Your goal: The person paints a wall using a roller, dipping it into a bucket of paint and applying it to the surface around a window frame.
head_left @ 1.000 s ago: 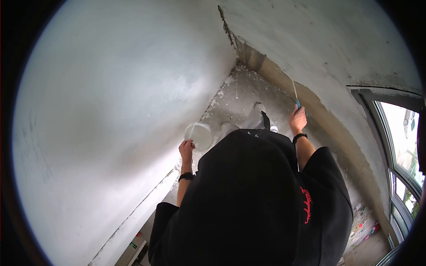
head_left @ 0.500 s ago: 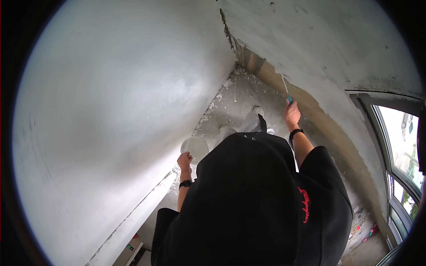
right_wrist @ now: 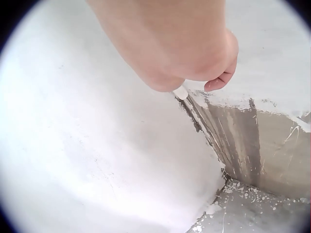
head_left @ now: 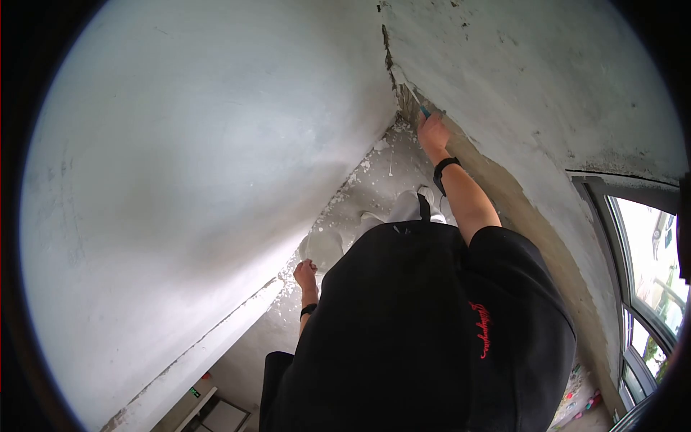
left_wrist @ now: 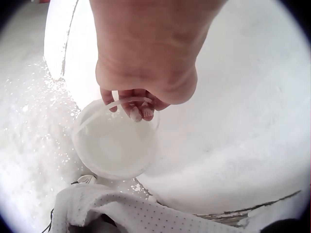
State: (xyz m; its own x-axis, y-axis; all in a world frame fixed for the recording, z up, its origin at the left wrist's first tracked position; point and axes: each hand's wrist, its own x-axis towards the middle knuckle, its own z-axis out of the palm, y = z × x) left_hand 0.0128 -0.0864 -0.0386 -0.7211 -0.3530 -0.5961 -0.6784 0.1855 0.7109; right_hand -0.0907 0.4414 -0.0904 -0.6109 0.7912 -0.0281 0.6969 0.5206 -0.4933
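1. Here's your left hand [head_left: 306, 273], low by the left wall [head_left: 180, 144], its fingers curled together round the pale handle [left_wrist: 131, 99] of a whitish bucket [left_wrist: 116, 145].
2. The bucket hangs just below those fingers, above the speckled floor [head_left: 389, 173]; its contents are hard to make out.
3. Up ahead, your right hand [head_left: 433, 133] reaches to the corner, fingers closed round the blue grip [head_left: 425, 112] of a slim tool; your arm hides part of that hold in the right wrist view.
4. The tool's white end [right_wrist: 181, 92] sits right at the corner, by the top of the bare brown strip [right_wrist: 243, 136]; you can't tell from here whether it touches the wall.
5. Black bands circle both your wrists, and a grey-framed window [head_left: 648, 252] stands off to your right.
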